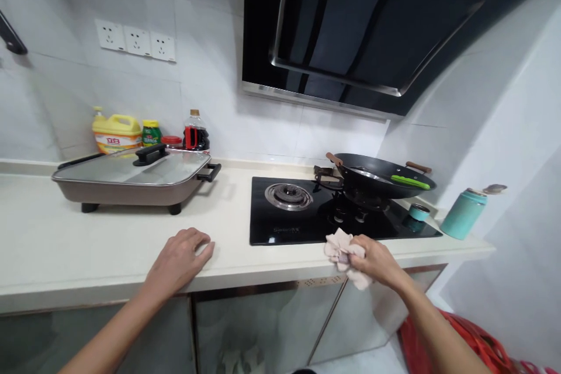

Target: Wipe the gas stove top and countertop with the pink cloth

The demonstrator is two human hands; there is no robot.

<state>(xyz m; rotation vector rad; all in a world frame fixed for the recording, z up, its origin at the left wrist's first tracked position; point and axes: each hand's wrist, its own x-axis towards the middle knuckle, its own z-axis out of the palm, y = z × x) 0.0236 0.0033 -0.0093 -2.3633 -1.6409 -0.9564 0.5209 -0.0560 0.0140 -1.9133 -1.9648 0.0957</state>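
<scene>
A crumpled pale pink cloth (339, 247) is bunched in my right hand (372, 258) at the counter's front edge, just in front of the black gas stove (280, 228). Part of the cloth hangs over the edge. My left hand (182, 257) rests on the cream countertop (109, 245), left of the stove, with loosely bent fingers, the thumb apart and nothing in it. The stove's left burner (289, 196) is bare. On the right burner sits a black wok (377, 181) with wooden handles and a green-handled utensil (409, 182) lying in it.
A lidded electric pan (127, 190) stands on the left. Behind it are a yellow detergent jug (117, 131), a green bottle (151, 133) and a dark sauce bottle (196, 134). A turquoise jar (464, 214) and small cup (419, 212) stand right. The range hood (342, 23) hangs overhead.
</scene>
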